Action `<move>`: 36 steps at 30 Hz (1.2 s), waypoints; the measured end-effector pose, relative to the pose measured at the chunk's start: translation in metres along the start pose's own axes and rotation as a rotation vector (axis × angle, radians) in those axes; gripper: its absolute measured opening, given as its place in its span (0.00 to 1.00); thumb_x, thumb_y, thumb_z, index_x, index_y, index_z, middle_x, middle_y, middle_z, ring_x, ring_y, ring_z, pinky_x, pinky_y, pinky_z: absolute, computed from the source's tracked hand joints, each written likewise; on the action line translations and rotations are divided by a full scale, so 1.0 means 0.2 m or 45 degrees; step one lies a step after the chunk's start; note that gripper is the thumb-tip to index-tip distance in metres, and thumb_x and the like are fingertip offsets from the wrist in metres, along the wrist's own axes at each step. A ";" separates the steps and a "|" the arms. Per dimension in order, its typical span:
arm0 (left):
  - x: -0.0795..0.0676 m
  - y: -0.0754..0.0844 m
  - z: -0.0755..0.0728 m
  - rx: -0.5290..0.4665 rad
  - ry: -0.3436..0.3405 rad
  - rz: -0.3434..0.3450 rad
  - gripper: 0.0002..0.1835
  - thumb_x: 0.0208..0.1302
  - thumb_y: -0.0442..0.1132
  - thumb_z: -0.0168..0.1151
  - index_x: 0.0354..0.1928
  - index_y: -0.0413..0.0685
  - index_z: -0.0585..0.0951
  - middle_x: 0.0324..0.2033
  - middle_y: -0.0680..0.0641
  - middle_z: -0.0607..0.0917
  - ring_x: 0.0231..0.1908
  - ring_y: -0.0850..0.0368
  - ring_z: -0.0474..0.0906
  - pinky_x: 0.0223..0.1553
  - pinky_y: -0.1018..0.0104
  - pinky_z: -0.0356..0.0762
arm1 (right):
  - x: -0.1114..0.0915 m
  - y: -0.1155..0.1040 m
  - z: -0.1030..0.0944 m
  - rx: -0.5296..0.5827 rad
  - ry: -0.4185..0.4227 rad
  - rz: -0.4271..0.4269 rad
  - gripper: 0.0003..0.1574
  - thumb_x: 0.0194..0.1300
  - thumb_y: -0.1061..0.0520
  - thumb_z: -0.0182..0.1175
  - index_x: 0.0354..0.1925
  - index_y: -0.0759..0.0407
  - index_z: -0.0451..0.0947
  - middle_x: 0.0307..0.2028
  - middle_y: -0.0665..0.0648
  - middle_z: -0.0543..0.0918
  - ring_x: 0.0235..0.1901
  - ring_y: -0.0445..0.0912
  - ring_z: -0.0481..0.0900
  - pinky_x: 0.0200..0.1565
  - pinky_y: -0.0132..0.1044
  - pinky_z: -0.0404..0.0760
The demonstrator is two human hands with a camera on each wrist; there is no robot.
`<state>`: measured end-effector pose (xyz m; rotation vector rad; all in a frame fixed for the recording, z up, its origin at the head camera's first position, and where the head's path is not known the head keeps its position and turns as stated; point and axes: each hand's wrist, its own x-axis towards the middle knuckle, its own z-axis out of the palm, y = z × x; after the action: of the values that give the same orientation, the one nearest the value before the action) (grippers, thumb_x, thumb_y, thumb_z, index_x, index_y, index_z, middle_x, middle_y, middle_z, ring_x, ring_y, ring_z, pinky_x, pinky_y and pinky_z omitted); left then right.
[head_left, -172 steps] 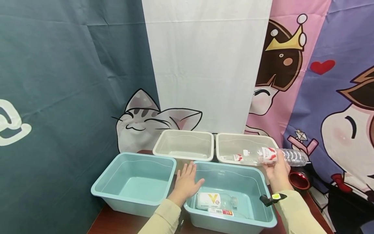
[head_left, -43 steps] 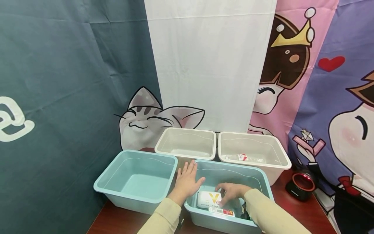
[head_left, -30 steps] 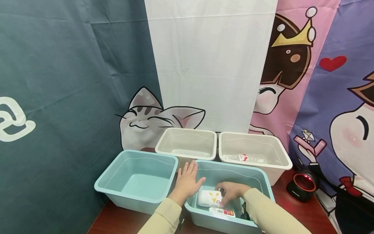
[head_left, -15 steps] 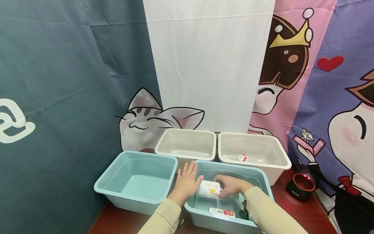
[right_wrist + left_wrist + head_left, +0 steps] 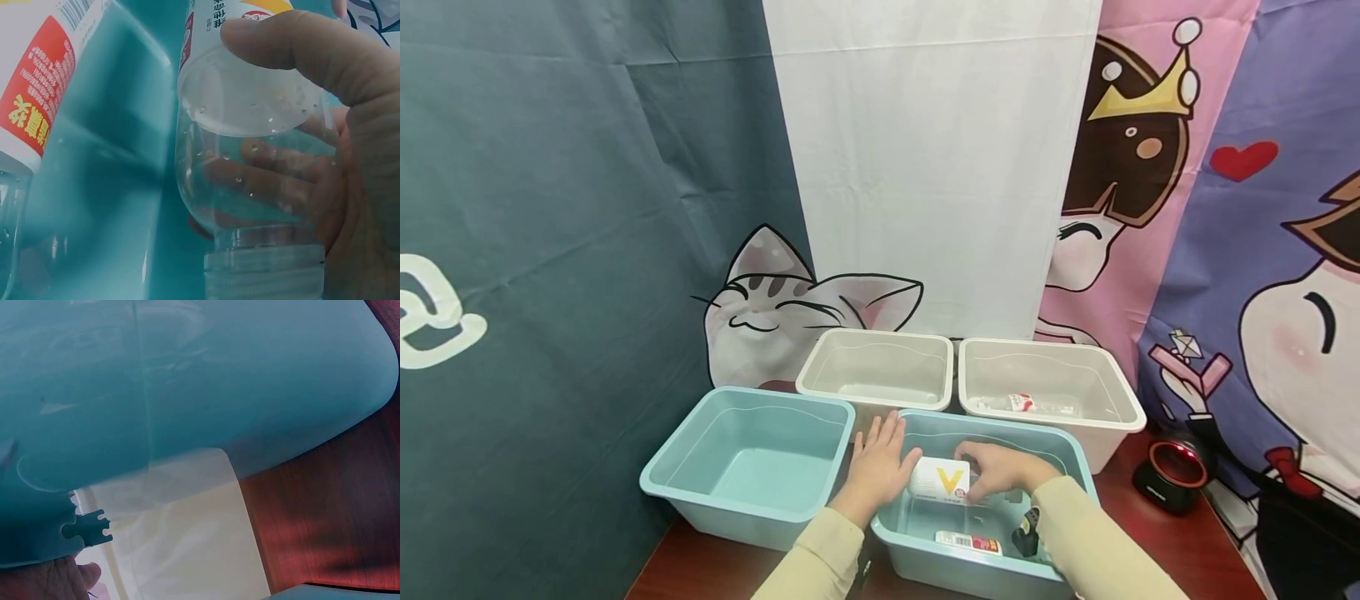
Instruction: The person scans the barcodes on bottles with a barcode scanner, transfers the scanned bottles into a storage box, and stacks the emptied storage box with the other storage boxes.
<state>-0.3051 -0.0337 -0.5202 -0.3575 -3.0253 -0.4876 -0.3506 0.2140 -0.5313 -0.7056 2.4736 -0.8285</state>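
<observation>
A person's right hand grips a clear bottle, its white label marked with a yellow V, inside the right-hand blue bin. The right wrist view shows the thumb pressed across the label's lower edge and the fingers curled round the far side, with droplets clinging to the plastic above the ridged neck. The bottle lies on its side, neck toward the palm; whether it touches the bin floor cannot be told. The left hand, fingers spread, rests at the same bin's left rim, its thumb near the bottle's base. A second bottle, wearing a red-and-white label, lies in the bin nearer the person, apart from the gripped one. Behind, a third bottle lies in the right-hand off-white bin, beside the left-hand off-white bin; a left-hand blue bin stands to the left. All four share a reddish-brown surface with a black device ringed in red at its right side. The step in hand appears to be securing and raising the V-marked bottle; the next move would seem to call for a steady pinch at the shoulder and enough height to clear the rim, with the left hand bracing the bin.
</observation>
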 end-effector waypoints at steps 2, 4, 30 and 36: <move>0.00 0.00 0.00 0.001 0.001 -0.003 0.38 0.77 0.62 0.39 0.78 0.45 0.61 0.79 0.44 0.55 0.78 0.41 0.47 0.74 0.37 0.46 | -0.01 0.00 -0.01 -0.013 0.003 0.006 0.38 0.43 0.52 0.77 0.54 0.54 0.76 0.40 0.47 0.81 0.41 0.45 0.78 0.48 0.51 0.80; 0.00 0.00 0.00 0.001 -0.001 -0.005 0.38 0.77 0.62 0.38 0.78 0.45 0.60 0.79 0.44 0.55 0.78 0.41 0.47 0.74 0.37 0.46 | -0.02 0.00 -0.01 -0.017 0.003 0.012 0.39 0.43 0.52 0.77 0.55 0.55 0.76 0.40 0.48 0.82 0.41 0.45 0.78 0.49 0.52 0.80; -0.01 0.00 -0.01 -0.032 0.008 0.009 0.37 0.78 0.60 0.40 0.78 0.44 0.60 0.79 0.44 0.55 0.78 0.40 0.47 0.74 0.35 0.45 | -0.13 0.05 -0.16 0.340 0.117 0.056 0.32 0.55 0.54 0.64 0.59 0.57 0.75 0.40 0.54 0.84 0.36 0.50 0.79 0.30 0.42 0.78; -0.01 0.00 -0.01 -0.021 0.008 0.011 0.39 0.77 0.64 0.36 0.78 0.44 0.60 0.79 0.44 0.55 0.78 0.40 0.47 0.74 0.36 0.45 | -0.12 0.07 -0.16 0.388 0.135 0.017 0.30 0.64 0.51 0.60 0.62 0.59 0.73 0.38 0.55 0.84 0.32 0.50 0.81 0.29 0.44 0.79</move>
<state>-0.3038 -0.0351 -0.5179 -0.3696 -3.0137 -0.5129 -0.3539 0.2524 -0.5111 -0.5472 2.3639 -1.2318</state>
